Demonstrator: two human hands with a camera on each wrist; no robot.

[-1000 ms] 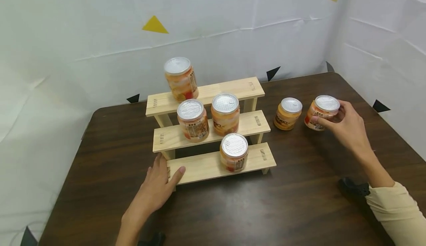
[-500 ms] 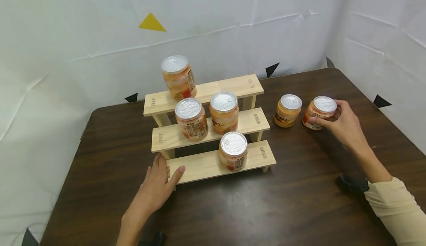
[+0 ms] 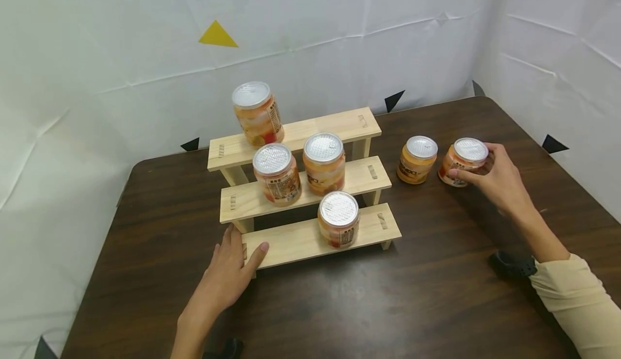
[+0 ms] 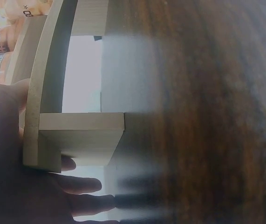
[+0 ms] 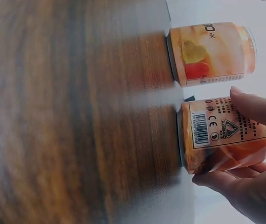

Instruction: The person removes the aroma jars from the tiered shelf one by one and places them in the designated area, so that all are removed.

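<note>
Head view: right hand wraps far-right can, pickup stage; left hand lies flat on bottom shelf; next, probably lift clear of neighbouring can.

A dark brown wooden table stood in a corner of white, creased sheeting. Yellow triangles and black triangles, possibly paper markers, dotted the sheeting.

The left hand lies flat near the left, fingers straight and together, thumb spread rightward. The right hand reaches far to the right, fingers and thumb curled in a grip, forearm stretched out from a cream sleeve.
</note>
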